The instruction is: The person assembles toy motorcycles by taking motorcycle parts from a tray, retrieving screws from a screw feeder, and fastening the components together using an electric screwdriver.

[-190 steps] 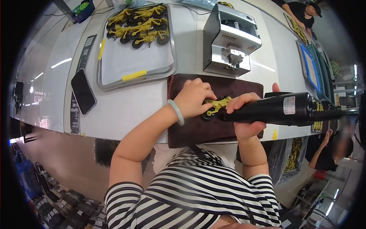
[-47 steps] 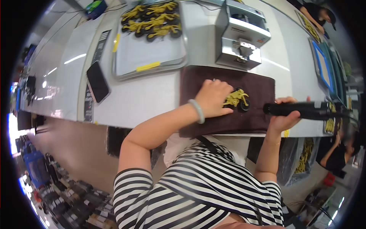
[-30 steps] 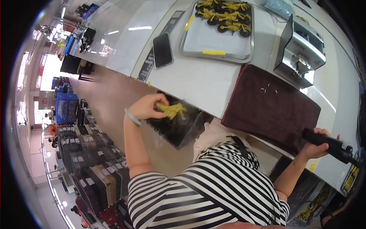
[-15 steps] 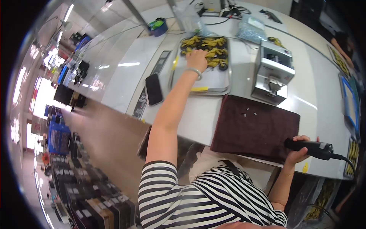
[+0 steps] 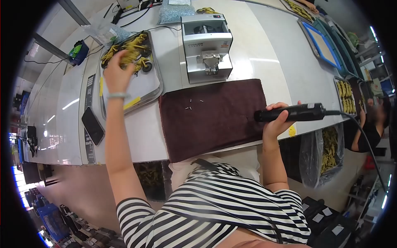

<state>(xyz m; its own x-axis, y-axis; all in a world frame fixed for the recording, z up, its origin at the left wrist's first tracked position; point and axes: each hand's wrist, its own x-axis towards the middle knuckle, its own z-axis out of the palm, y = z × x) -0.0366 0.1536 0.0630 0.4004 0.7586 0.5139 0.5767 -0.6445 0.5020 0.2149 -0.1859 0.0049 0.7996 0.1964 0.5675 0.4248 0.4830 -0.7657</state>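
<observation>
Over the metal tray (image 5: pixel 158 91) at the upper left, my left hand (image 5: pixel 118 76) pinches a yellow toy motorcycle (image 5: pixel 130 56), blurred by motion. Several yellow motorcycles with black wheels (image 5: pixel 142 40) lie in the tray below and beyond it. My right hand (image 5: pixel 276 120) is wrapped round a black corded electric screwdriver (image 5: pixel 304 112), its tip pointing left above the right edge of the dark brown cloth (image 5: pixel 211 132). A few small silver screws (image 5: pixel 188 108) lie on the cloth's upper left part.
A silver machine (image 5: pixel 206 47) stands behind the cloth. A phone (image 5: pixel 93 125) lies left of it. Bags of small pale parts (image 5: pixel 175 12) are at the back. Blue-edged trays (image 5: pixel 320 45) and a tray of yellow parts (image 5: pixel 345 96) stand right. A co-worker (image 5: pixel 370 128) is at the far right.
My left hand carried a yellow motorcycle off the cloth to below the table's edge, then reached into the tray and now holds another there. The screwdriver stays in my right hand.
</observation>
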